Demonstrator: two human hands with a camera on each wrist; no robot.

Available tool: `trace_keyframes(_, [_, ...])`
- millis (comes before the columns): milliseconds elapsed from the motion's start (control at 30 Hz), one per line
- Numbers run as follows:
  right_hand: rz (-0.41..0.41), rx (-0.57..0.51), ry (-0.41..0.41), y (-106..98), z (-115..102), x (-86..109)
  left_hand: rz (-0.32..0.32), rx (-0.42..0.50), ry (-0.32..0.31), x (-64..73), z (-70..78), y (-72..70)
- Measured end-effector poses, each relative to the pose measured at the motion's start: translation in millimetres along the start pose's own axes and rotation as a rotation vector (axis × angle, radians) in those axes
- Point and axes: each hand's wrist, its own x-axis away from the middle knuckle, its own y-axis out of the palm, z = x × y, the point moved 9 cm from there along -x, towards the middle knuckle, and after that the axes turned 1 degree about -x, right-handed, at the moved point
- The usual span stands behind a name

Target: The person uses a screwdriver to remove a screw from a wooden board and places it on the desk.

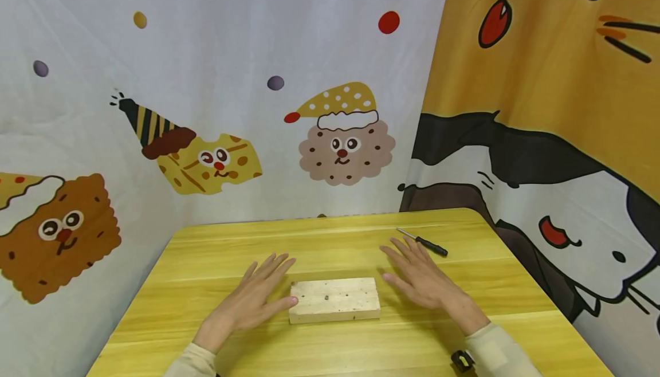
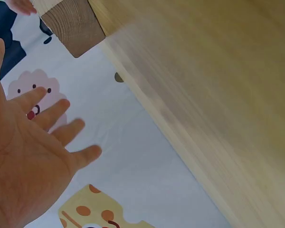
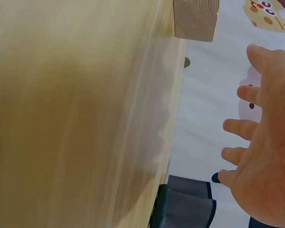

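Note:
A pale wooden block (image 1: 337,302) with several small holes in its top lies on the table between the two hands. Left of it, my left hand (image 1: 252,299) spreads its fingers, and the thumb tip overlaps the block's left end in the head view. My right hand (image 1: 425,277) is held to the right of the block with fingers apart and nothing in them. Just past its fingertips lies a screwdriver (image 1: 432,246) with a black handle and a thin metal shaft. Both wrist views show empty palms, with the block's end grain (image 2: 75,28) near the top.
The yellow wood-grain table (image 1: 232,245) has its far edge close to a white curtain (image 1: 222,50) printed with cartoon snacks. On the right hangs an orange curtain (image 1: 541,79) with cartoon animals. A black wrist strap (image 1: 462,360) shows by the right sleeve.

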Motion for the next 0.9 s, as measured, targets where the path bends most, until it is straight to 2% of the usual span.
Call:
trace_keyframes(467, [0.024, -0.025, 0.039, -16, 28, 2.2, -0.095, 0.099, 0.026, -5.5, 1.3, 6.4])
trace_keyframes(900, [0.015, -0.014, 0.120, -32, 71, 2.4, -0.168, 0.129, 0.024, -6.6, -1.4, 15.7])
